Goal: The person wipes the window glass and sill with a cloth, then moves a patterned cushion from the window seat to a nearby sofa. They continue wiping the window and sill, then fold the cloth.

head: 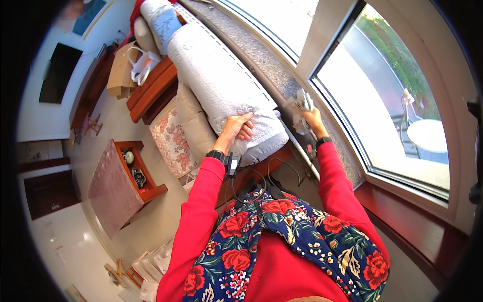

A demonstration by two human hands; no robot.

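My left hand rests, fingers curled, on the white quilted cover over the sofa's backrest. Nothing shows in it, though the palm side is partly hidden. To the right, my right hand grips a crumpled whitish cloth, blurred and partly covered by the fingers. That cloth is over the speckled stone windowsill, near a dark damp-looking patch. A white pole slants between the sofa end and the sill, below my right hand.
A framed glass window borders the sill on the right. Left of the sofa's floral seat stands a wooden coffee table with items on its shelf. A cardboard box and white plastic bag sit beyond. A black cable loops near my waist.
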